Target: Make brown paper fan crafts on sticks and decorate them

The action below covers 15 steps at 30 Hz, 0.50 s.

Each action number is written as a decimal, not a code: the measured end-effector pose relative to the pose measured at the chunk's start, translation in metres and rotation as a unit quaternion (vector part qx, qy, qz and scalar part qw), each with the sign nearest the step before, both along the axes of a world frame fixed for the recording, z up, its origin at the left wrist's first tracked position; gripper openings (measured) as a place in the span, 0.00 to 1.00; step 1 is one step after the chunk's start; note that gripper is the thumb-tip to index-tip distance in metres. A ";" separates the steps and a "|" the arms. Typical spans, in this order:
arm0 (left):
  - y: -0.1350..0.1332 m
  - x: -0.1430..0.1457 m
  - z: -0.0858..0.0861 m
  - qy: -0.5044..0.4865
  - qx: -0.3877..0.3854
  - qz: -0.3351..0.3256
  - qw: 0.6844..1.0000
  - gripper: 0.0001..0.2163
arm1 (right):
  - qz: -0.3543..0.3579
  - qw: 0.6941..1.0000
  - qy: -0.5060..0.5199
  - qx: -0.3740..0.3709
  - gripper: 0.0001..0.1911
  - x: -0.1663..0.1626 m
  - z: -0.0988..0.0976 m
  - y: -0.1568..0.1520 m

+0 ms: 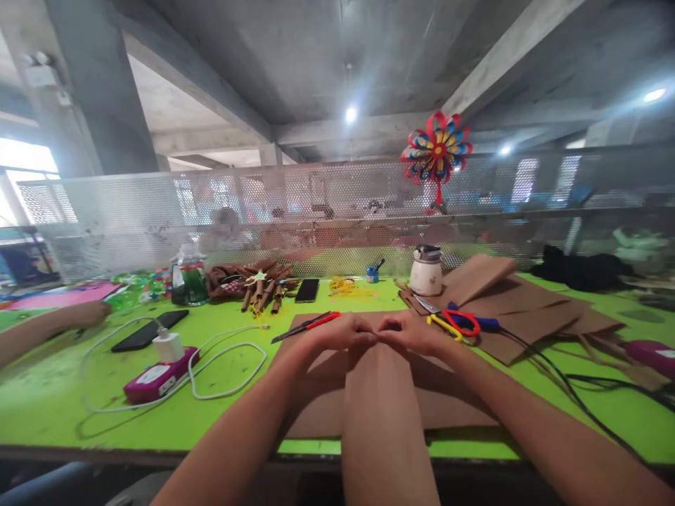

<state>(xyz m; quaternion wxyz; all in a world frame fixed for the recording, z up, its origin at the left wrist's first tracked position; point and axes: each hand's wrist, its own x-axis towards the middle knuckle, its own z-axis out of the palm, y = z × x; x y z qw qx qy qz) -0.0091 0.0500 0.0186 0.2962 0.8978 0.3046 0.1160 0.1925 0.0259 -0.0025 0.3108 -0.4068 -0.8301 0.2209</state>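
Note:
A long strip of brown kraft paper (382, 422) runs from my fingertips down over the table's front edge. My left hand (345, 332) pinches its far end, thumb and fingers closed on the paper. Close beside it, my right hand (408, 330) pinches the same end, the two hands almost touching. Under them lies a flat brown paper sheet (311, 414). Just past my left hand rests a red and black utility knife (309, 326). To the right of my right hand are scissors (453, 323) with red and yellow handles.
A purple power strip (161, 376) with a white charger and cable lies left, near a black phone (150, 330). Brown paper sheets (527, 309) and a cream flask (426, 270) stand right. Rolled paper pieces (264, 288) lie behind. Another person's arm (53, 330) reaches in from the left.

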 end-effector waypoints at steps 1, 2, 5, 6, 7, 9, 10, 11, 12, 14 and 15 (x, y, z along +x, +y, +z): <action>-0.001 0.000 0.002 0.006 -0.016 -0.006 1.000 0.14 | 0.004 1.000 0.001 -0.017 0.13 0.002 0.001 0.000; -0.002 0.000 0.003 0.012 -0.036 -0.013 0.999 0.15 | 0.008 0.999 0.001 -0.032 0.13 0.005 0.001 0.000; -0.001 0.000 0.002 0.020 -0.059 -0.010 0.998 0.15 | 0.018 0.999 -0.008 -0.040 0.12 0.011 0.001 0.003; 0.001 0.000 0.000 0.019 -0.058 -0.005 0.998 0.15 | 0.021 0.999 -0.013 -0.032 0.11 0.012 0.000 0.004; 0.004 0.000 -0.003 0.016 -0.055 0.000 0.998 0.15 | 0.025 0.999 -0.019 -0.023 0.10 0.013 -0.001 0.006; 0.010 -0.002 -0.008 0.014 -0.049 0.002 0.999 0.14 | 0.033 0.999 -0.028 -0.004 0.09 0.014 -0.003 0.008; 0.013 -0.003 -0.010 0.017 -0.045 0.001 0.999 0.14 | 0.036 0.999 -0.032 0.005 0.08 0.014 -0.004 0.008; 0.016 -0.004 -0.012 0.023 -0.038 -0.001 0.999 0.14 | 0.038 0.999 -0.033 0.014 0.08 0.013 -0.005 0.009; 0.018 -0.005 -0.014 0.031 -0.026 -0.002 0.999 0.14 | 0.037 0.999 -0.034 0.020 0.08 0.013 -0.005 0.009; 0.020 -0.006 -0.015 0.051 0.013 0.003 0.999 0.13 | 0.030 0.999 -0.034 0.029 0.09 0.012 -0.007 0.008; 0.020 -0.006 -0.015 0.060 0.036 0.010 0.997 0.13 | 0.026 0.998 -0.037 0.035 0.09 0.012 -0.007 0.008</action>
